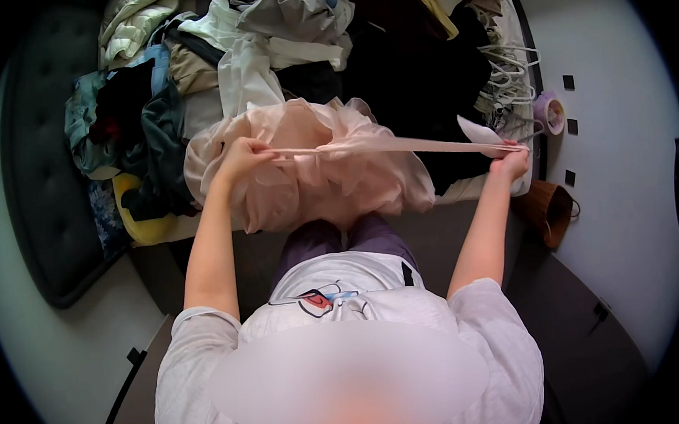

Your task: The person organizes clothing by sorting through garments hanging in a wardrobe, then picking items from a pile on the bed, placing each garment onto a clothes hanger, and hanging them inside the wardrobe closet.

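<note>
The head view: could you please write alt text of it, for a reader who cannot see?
A bare left hand and right hand stretch a long, narrow, pale-pink fabric strip over a bunched, pale-pink cloth. Beyond lie heaped white, grey, green and black garments, with thin white hangers at the right.

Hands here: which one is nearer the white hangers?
The right hand, holding the pink strip beside the white hangers; the left hand is across, over ruffled pink fabric.
</note>
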The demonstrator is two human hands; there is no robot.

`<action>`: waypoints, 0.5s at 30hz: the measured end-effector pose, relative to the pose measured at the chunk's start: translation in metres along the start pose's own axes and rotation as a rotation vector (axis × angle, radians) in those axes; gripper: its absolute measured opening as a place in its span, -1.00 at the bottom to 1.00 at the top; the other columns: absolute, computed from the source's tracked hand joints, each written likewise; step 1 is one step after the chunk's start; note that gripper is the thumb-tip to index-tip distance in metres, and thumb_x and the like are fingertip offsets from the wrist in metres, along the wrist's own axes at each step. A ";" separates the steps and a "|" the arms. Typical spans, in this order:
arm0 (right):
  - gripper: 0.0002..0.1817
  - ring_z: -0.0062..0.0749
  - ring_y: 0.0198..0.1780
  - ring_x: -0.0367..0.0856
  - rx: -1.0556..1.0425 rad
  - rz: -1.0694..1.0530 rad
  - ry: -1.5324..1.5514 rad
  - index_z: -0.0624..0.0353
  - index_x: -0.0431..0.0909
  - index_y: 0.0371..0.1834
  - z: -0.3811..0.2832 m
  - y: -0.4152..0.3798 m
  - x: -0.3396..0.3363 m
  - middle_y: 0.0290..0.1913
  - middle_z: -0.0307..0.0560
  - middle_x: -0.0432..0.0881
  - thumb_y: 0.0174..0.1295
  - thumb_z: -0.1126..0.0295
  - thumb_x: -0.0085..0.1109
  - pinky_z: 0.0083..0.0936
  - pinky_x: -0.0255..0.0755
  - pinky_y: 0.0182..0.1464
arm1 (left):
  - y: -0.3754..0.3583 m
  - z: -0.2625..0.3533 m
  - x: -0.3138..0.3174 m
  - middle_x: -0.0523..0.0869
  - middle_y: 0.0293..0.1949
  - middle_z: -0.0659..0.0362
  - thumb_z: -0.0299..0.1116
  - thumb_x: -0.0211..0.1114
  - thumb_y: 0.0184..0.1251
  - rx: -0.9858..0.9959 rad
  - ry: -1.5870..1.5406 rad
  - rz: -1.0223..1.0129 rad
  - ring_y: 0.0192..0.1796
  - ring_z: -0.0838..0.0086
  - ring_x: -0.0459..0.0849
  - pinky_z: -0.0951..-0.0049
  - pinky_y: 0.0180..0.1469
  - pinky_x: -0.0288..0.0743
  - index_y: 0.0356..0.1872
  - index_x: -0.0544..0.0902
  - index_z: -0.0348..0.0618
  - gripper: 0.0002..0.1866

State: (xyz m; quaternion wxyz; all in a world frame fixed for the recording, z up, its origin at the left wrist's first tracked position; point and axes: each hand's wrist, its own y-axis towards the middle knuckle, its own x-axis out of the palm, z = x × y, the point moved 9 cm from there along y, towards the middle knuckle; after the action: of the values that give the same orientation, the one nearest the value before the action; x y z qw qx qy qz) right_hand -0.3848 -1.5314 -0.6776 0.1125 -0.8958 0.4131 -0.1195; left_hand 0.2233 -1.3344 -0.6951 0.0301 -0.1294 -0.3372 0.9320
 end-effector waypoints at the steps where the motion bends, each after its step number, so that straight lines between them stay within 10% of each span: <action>1: -0.77 -0.27 -0.40 0.57 0.005 0.047 -0.004 0.28 0.35 -0.07 -0.005 0.018 -0.020 -0.39 -0.02 0.52 0.28 0.45 -0.24 -0.38 0.58 -0.34 | -0.003 -0.002 -0.016 0.73 -0.31 0.23 -0.42 0.35 0.22 0.020 -0.039 0.086 -0.28 0.66 0.61 0.67 -0.20 0.45 -0.18 0.71 -0.32 -0.79; 8: -0.74 -0.27 -0.31 0.55 -0.048 0.044 -0.058 0.33 0.40 -0.05 -0.069 0.053 -0.073 -0.29 -0.01 0.53 0.26 0.45 -0.14 -0.32 0.54 -0.22 | -0.022 0.005 -0.081 0.65 -0.32 0.19 -0.29 0.08 0.42 0.413 -1.521 0.318 -0.24 0.47 0.58 0.44 -0.06 0.44 -0.29 0.63 -0.15 -0.79; 11: -0.74 -0.28 -0.22 0.55 0.045 0.149 -0.031 0.34 0.46 -0.07 -0.056 0.073 -0.101 -0.21 0.02 0.55 0.25 0.45 -0.08 -0.33 0.53 -0.19 | -0.036 0.014 -0.094 0.58 -0.41 0.22 -0.27 0.00 0.44 0.496 -1.649 0.279 -0.35 0.39 0.53 0.36 -0.14 0.44 -0.41 0.53 -0.10 -0.76; 15: -0.77 -0.39 -0.33 0.57 -0.018 0.071 -0.263 0.29 0.58 -0.23 -0.069 0.086 -0.111 -0.33 -0.09 0.58 0.26 0.42 -0.07 -0.45 0.50 -0.28 | -0.069 0.044 -0.115 0.42 -0.62 0.33 -0.27 0.19 0.34 0.431 -0.646 0.160 -0.56 0.63 0.33 0.58 -0.49 0.13 -0.45 0.57 -0.17 -0.78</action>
State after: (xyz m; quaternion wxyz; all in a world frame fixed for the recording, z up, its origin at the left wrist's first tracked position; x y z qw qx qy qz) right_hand -0.5373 -1.5083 -0.6516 0.1617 -0.8894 0.4274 0.0067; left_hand 0.3205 -1.3246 -0.5932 -0.1236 0.1541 -0.1148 0.9736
